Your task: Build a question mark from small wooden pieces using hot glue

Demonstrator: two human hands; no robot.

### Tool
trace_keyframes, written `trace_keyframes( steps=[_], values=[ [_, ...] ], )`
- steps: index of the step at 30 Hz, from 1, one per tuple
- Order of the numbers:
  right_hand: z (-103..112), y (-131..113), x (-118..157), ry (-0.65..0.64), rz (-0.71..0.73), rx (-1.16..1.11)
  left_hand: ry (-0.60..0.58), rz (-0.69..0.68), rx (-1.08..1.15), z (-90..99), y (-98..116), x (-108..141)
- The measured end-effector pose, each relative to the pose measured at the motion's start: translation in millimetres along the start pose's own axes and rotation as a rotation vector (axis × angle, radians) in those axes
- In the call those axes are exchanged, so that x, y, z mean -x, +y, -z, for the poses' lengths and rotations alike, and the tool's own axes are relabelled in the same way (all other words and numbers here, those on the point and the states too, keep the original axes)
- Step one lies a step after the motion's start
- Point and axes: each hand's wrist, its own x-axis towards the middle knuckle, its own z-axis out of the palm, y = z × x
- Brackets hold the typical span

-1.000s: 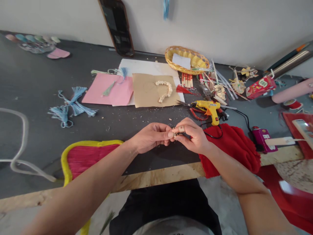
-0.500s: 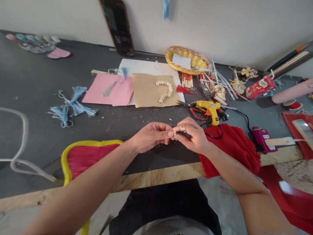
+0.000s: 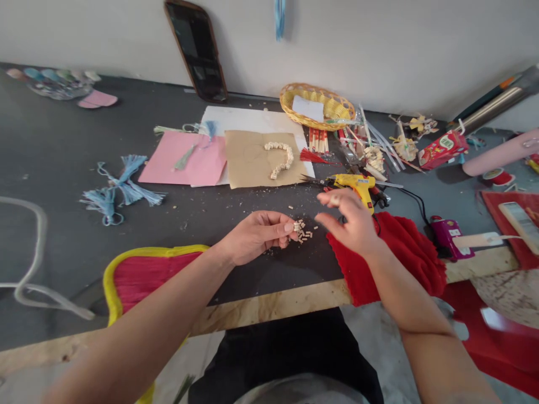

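Between the thumb and fingers of my left hand [image 3: 263,235] is a small cluster of short wooden stick pieces [image 3: 297,226]. Just past those fingertips, a loose pile of cut stick pieces [image 3: 306,236] lies on the dark tabletop. My right hand [image 3: 349,219] hovers to the right of the pile, thumb and fingers apart, holding nothing visible. Close behind it lies a yellow glue gun [image 3: 352,180], partly covered by the hand. A curved row of joined stick pieces [image 3: 288,160] rests on a sheet of brown paper [image 3: 248,163] farther back.
A red cloth [image 3: 404,252] lies under my right forearm. Blue tassels [image 3: 126,182] and pink paper [image 3: 164,163] are to the left. At the back stand a wicker basket [image 3: 290,115] and a leaning phone [image 3: 197,47]. A purple box [image 3: 450,238] sits on the right.
My right hand has moved away from my left hand, rightward and up, and its fingers have opened. The left hand keeps the cluster. The pile of stick pieces is now uncovered.
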Motion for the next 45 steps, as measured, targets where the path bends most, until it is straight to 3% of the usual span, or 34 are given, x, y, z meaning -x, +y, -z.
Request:
trace_keyframes(
  steps=[2, 4, 6, 9, 13, 16, 19, 22, 24, 29, 34, 45],
  values=[
    [21, 19, 2, 0.104, -0.192, 0.224, 0.025, -0.014, 0.028, 2.1, 0, 0],
    [40, 39, 6, 0.111, -0.373, 0.426, 0.042, -0.038, 0.058, 4.7, 0, -1],
    [52, 55, 10, 0.024, -0.544, 0.539, 0.043, -0.065, 0.080, 7.3, 0, -1],
    [56, 65, 13, -0.204, -0.751, 0.590, 0.037, -0.101, 0.097, 10.5, -1, -2],
    [52, 65, 11, -0.342, -0.869, 0.606, 0.023, -0.113, 0.110, 12.1, -1, -2],
    [53, 67, 9, -0.330, -0.906, 0.550, 0.008, -0.116, 0.117, 12.2, -1, -2],
    [54, 67, 8, -0.073, -0.896, 0.313, -0.004, -0.131, 0.132, 12.7, -1, -2],
    [50, 58, 5, 0.216, -0.779, -0.082, -0.015, -0.146, 0.159, 13.4, 0, -1],
    [46, 48, 3, 0.258, -0.688, -0.324, -0.023, -0.159, 0.180, 13.3, 0, -1],
    [35, 17, 2, 0.005, -0.541, -0.707, -0.023, -0.197, 0.209, 11.6, 3, 1],
    [27, 1, 9, -0.211, -0.475, -0.807, -0.011, -0.184, 0.238, 12.2, 5, 1],
    [25, -4, 8, -0.306, -0.432, -0.762, -0.017, -0.172, 0.233, 12.6, 2, 0]
  ],
)
